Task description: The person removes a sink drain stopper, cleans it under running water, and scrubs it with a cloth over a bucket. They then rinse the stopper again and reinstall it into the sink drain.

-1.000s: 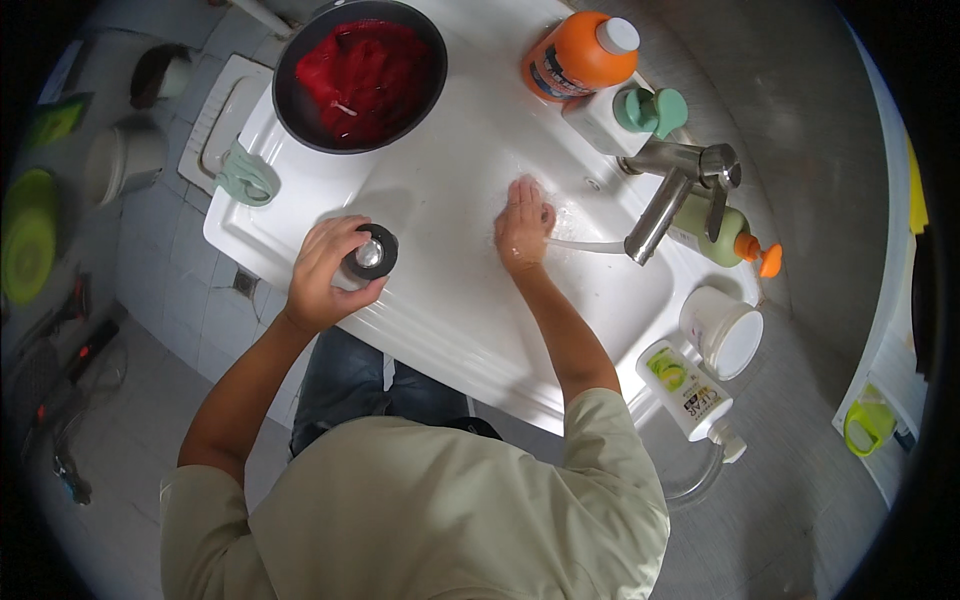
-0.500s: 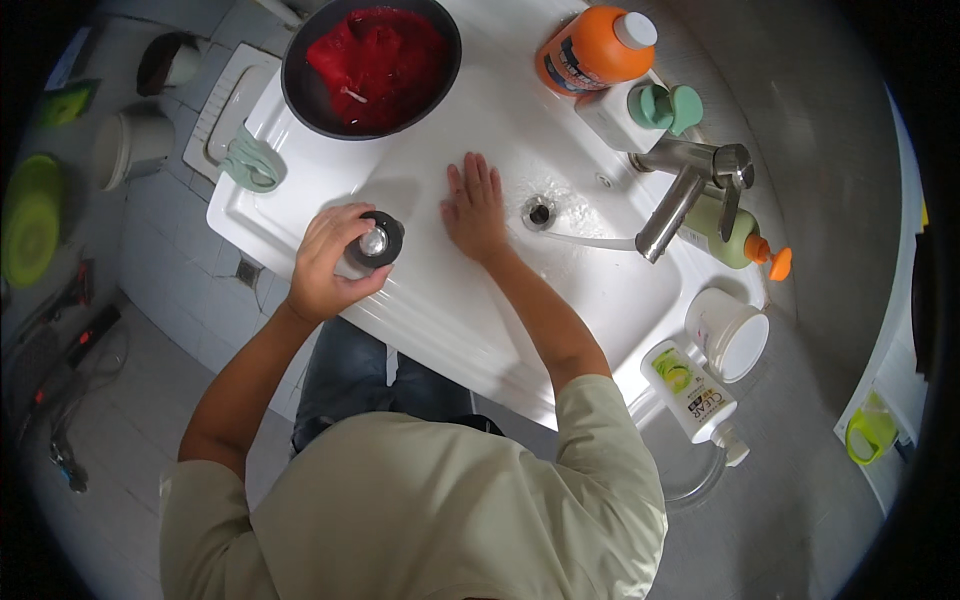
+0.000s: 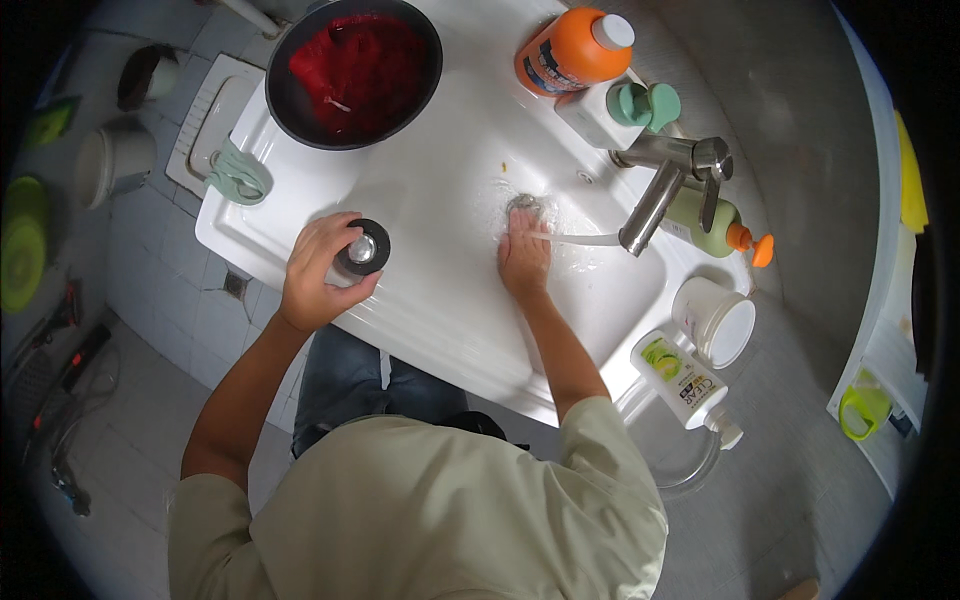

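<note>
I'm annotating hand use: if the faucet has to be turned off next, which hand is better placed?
Probably the right hand: it lies in the basin, nearer the faucet, and no object shows in its grip. The left hand is farther off, gripping a black-rimmed round object.

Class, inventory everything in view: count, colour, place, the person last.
Sink: 1, white, centre
Faucet: 1, silver, sink's right
Pan: 1, dark grey, upper left
Cloth-like bundle: 1, red, in pan
Rag: 1, pale green, sink's left edge
Capped bottle: 1, orange, upper right
Green-topped bottle: 1, white, beside it
Pump bottle: 1, green, beside faucet
Lying bottle: 1, white, lower right
Lidded tub: 1, white, beside it
Bucket: 1, white, left
Basin: 1, lime, far left
Handled item: 1, lime, right shelf
Blurred tools: several, dark, lower left
Round object: 1, black/silver, sink's near edge
Left hand: 1, bare, around round object
Right hand: 1, bare, in sink
Shirt: 1, pale khaki, bottom
</note>
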The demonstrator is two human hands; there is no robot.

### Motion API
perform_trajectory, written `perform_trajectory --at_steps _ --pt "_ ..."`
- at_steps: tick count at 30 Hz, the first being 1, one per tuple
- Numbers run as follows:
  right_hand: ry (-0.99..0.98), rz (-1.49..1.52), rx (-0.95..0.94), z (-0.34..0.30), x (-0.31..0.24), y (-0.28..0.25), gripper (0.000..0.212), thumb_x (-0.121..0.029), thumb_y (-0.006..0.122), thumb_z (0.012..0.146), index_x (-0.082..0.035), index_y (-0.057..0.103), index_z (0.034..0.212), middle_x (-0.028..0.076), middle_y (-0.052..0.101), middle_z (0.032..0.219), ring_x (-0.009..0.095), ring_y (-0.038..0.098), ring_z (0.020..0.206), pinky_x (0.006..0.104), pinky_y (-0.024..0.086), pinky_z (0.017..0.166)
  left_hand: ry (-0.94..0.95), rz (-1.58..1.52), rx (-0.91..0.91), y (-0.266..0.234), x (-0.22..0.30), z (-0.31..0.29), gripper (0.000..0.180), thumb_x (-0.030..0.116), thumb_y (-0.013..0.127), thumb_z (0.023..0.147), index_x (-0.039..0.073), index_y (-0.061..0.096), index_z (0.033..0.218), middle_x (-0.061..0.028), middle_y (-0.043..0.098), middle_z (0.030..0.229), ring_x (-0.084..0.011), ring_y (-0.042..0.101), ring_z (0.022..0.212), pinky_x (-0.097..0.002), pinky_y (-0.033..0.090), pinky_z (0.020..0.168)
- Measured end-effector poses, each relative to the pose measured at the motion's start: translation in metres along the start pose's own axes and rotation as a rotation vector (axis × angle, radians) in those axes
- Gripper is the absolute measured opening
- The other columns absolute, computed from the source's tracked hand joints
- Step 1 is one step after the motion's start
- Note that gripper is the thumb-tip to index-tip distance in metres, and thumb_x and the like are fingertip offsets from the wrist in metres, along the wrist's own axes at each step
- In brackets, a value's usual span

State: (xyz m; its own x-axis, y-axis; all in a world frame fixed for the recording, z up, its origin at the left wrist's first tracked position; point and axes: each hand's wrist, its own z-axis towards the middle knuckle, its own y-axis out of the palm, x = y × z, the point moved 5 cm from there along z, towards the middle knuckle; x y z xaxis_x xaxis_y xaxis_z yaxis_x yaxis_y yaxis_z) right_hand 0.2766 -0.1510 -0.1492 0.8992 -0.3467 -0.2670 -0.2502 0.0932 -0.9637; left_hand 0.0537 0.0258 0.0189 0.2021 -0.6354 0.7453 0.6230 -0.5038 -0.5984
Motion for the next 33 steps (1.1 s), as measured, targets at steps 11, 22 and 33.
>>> perform_trajectory --at_steps 11,22,33 --pt "-0.016 0.009 0.241 0.027 0.013 -0.027 0.044 -0.015 0.062 0.070 -0.002 0.050 0.110 0.015 0.049 0.113 0.031 0.046 0.103 0.0458 0.037 0.085 -0.048 -0.013 -0.007 0.001 0.002 0.003 0.050 0.003 0.076 0.054 0.000 0.054 0.099 -0.0192 0.058 0.106 -0.0345 0.057 0.095 -0.0393 0.045 0.085" --pt "0.063 0.017 -0.397 -0.090 0.069 -0.053 0.042 -0.014 0.055 0.079 0.001 0.048 0.118 0.017 0.046 0.125 0.032 0.037 0.122 0.0451 0.026 0.103 -0.060 -0.043 0.005 0.001 0.000 0.003 0.050 0.001 0.075 0.055 0.001 0.054 0.101 -0.0183 0.058 0.108 -0.0339 0.057 0.096 -0.0387 0.046 0.084" --pt "-0.486 0.192 -0.381 -0.045 -0.009 -0.026 0.045 -0.010 0.052 0.081 -0.016 0.047 0.126 0.007 0.037 0.137 0.024 0.034 0.127 0.0474 0.021 0.107 -0.075 -0.033 -0.018 0.001 0.000 0.004 0.050 0.002 0.075 0.055 0.001 0.055 0.101 -0.0182 0.058 0.108 -0.0339 0.057 0.097 -0.0382 0.046 0.085"
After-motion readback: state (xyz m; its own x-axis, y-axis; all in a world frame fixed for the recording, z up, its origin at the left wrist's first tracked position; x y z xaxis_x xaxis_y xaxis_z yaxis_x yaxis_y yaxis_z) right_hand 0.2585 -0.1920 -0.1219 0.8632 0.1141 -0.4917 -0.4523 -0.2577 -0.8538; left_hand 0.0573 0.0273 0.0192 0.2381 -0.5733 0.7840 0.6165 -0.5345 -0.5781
